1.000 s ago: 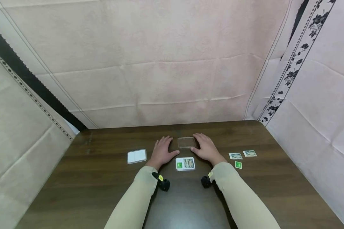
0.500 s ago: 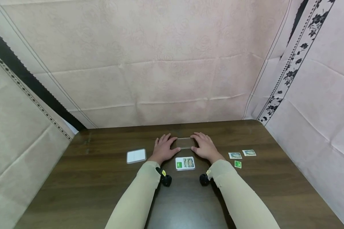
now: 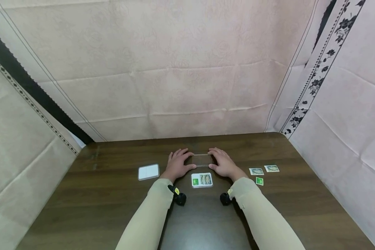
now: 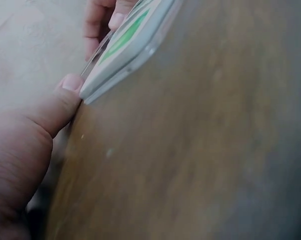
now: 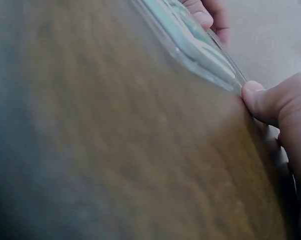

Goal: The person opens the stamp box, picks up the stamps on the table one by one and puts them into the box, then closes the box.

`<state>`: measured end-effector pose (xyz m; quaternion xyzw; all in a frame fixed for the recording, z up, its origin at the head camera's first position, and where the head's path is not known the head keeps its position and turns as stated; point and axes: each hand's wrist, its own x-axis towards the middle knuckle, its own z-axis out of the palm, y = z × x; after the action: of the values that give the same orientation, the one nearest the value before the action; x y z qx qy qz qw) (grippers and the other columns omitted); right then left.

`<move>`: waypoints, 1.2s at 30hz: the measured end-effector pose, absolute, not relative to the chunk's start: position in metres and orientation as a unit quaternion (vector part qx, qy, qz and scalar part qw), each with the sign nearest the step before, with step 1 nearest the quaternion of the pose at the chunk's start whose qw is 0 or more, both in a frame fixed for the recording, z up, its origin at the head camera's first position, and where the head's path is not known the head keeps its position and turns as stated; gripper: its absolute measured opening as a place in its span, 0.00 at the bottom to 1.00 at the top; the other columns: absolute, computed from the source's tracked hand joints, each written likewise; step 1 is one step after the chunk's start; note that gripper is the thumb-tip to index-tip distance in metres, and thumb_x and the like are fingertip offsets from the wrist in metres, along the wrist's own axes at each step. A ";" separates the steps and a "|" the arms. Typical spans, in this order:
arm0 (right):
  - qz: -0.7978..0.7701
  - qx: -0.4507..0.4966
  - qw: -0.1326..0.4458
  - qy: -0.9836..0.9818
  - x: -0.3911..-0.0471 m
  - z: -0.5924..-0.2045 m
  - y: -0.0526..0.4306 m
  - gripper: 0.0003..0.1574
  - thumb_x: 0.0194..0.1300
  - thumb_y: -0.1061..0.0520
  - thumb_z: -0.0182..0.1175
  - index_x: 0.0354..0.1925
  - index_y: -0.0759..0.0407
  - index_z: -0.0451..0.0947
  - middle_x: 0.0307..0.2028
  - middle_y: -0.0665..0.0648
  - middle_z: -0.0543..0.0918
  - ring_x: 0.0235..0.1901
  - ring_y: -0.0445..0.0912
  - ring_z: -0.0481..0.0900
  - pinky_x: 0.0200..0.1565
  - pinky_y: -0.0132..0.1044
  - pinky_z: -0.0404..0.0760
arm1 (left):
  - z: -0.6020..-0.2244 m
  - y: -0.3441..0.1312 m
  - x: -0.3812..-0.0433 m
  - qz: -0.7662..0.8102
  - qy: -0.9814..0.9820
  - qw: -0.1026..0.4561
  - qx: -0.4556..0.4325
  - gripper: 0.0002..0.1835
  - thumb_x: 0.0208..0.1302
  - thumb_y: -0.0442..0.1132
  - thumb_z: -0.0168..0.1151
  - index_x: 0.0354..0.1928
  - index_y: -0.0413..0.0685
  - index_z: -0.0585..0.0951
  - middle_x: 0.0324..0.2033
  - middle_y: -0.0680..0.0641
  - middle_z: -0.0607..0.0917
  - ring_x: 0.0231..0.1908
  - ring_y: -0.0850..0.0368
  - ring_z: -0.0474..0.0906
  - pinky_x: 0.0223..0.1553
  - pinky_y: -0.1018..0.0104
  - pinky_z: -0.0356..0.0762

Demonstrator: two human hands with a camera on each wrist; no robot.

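Observation:
Both hands grip a clear rectangular plastic lid (image 3: pixel 201 160) from its two sides. My left hand (image 3: pixel 177 164) has thumb and fingers at its left edge, and my right hand (image 3: pixel 224 164) has them at its right edge. Just nearer to me lies a small white-framed case (image 3: pixel 201 180) with a green square at left and patterned pictures at right. In the left wrist view, the left thumb (image 4: pixel 70 90) looks close to a corner of the case (image 4: pixel 123 47); whether it touches cannot be told. The right wrist view shows the right thumb (image 5: pixel 253 95) near the opposite corner.
A white two-panel case (image 3: pixel 148 172) lies left of the hands. To the right are two patterned cards (image 3: pixel 256 171) and a green square card (image 3: pixel 259 181). Cloth (image 3: pixel 181 86) hangs behind the brown wooden table (image 3: pixel 112 215) and at both sides.
My left hand has moved in to the lid's left edge, where it now grips. The lid, held by both hands, has shifted slightly towards me, closer to the small case.

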<state>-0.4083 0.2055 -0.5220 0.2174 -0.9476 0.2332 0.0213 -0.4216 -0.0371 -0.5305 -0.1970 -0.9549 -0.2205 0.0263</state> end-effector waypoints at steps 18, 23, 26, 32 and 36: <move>0.312 0.233 0.026 -0.921 -0.384 -0.521 0.209 0.30 0.61 0.47 0.59 0.60 0.52 0.67 0.67 0.55 0.59 0.68 0.53 0.45 0.63 0.57 0.45 | -0.531 -0.049 -0.404 -0.294 -0.929 0.012 -0.226 0.31 0.52 0.66 0.57 0.59 0.69 0.71 0.67 0.60 0.56 0.66 0.55 0.50 0.65 0.51 0.37; 0.328 0.253 0.027 -0.910 -0.378 -0.521 0.209 0.30 0.61 0.47 0.59 0.59 0.52 0.67 0.67 0.57 0.58 0.68 0.54 0.44 0.63 0.56 0.39 | -0.529 -0.054 -0.395 -0.295 -0.929 0.014 -0.221 0.31 0.50 0.68 0.57 0.57 0.70 0.72 0.68 0.62 0.52 0.68 0.52 0.43 0.61 0.41 0.47; 0.337 0.256 0.028 -0.906 -0.375 -0.521 0.210 0.29 0.60 0.46 0.60 0.59 0.50 0.68 0.67 0.55 0.57 0.69 0.52 0.42 0.64 0.54 0.36 | -0.528 -0.055 -0.390 -0.299 -0.928 0.016 -0.220 0.31 0.48 0.69 0.57 0.56 0.72 0.73 0.68 0.63 0.50 0.68 0.51 0.40 0.58 0.37 0.50; 0.348 0.267 0.024 -0.898 -0.367 -0.521 0.213 0.29 0.59 0.44 0.61 0.57 0.48 0.69 0.67 0.54 0.58 0.69 0.51 0.41 0.64 0.54 0.35 | -0.527 -0.055 -0.381 -0.328 -0.920 0.013 -0.212 0.28 0.45 0.69 0.60 0.51 0.74 0.76 0.68 0.66 0.51 0.68 0.54 0.39 0.57 0.37 0.52; 0.352 0.277 0.022 -0.894 -0.361 -0.522 0.213 0.28 0.59 0.45 0.61 0.57 0.49 0.69 0.67 0.54 0.58 0.69 0.52 0.41 0.63 0.55 0.35 | -0.528 -0.056 -0.374 -0.337 -0.918 0.017 -0.206 0.26 0.44 0.67 0.63 0.49 0.75 0.77 0.67 0.68 0.51 0.68 0.54 0.39 0.57 0.36 0.52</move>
<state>-0.3606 0.2128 -0.5219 0.2767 -0.8939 0.3521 0.0220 -0.3735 -0.0558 -0.5285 -0.2059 -0.9185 -0.3372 0.0170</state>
